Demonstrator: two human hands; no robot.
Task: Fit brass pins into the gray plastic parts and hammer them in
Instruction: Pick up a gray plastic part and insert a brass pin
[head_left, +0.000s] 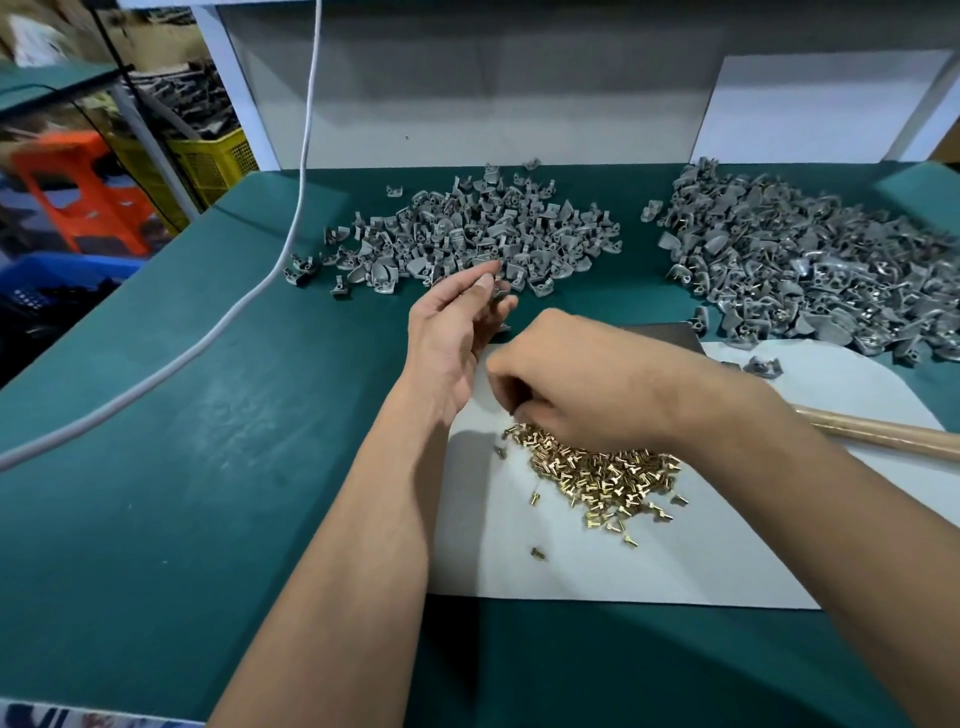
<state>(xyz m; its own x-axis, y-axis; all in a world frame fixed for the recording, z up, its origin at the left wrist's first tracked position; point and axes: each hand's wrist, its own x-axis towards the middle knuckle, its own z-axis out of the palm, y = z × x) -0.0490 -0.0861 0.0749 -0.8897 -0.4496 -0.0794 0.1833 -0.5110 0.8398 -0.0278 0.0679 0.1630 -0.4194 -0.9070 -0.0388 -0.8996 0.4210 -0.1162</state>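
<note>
At frame centre the left hand (457, 332) pinches 1 gray plastic part (500, 300) while the right hand (576, 379) curls into the heap of small brass pins (597, 470), grasp hidden, so a fumbled pin could roll off the white sheet (675, 561).

I sit at a table covered in dark green cloth (156, 467). A pale grey backboard (467, 93) stands along its far edge. Off to my left are an orange plastic stool (78, 192), a yellow mesh crate (213, 166) and a blue plastic bin (57, 270).
</note>
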